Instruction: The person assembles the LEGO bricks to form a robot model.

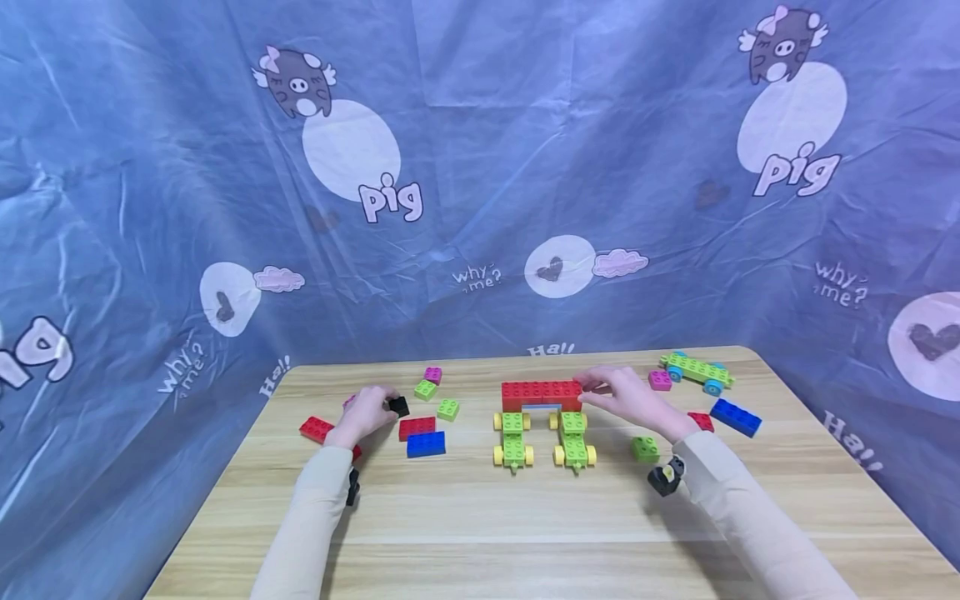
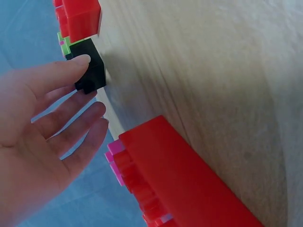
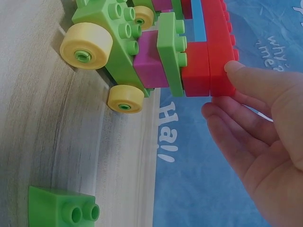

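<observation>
My left hand (image 1: 366, 415) pinches a small black brick (image 2: 93, 68) between thumb and fingertips, low over the table's left side. A long red brick (image 2: 184, 175) lies near that hand. My right hand (image 1: 630, 400) holds the right end of the red top brick (image 3: 218, 52) of a built structure, thumb on one side and fingers on the other. Two green wheeled bases (image 1: 513, 451) with yellow wheels (image 3: 85, 46) carry this structure. Between base and top, the right wrist view shows a purple brick (image 3: 150, 61), a green brick (image 3: 168, 52) and another red layer.
Between left hand and structure lie a red brick (image 1: 417, 429), a blue brick (image 1: 426, 444) and small green bricks (image 1: 448, 409). Right of the structure are a green brick (image 1: 645, 449), a pink brick (image 1: 660, 381), a blue brick (image 1: 736, 417) and a green blue-wheeled base (image 1: 697, 372).
</observation>
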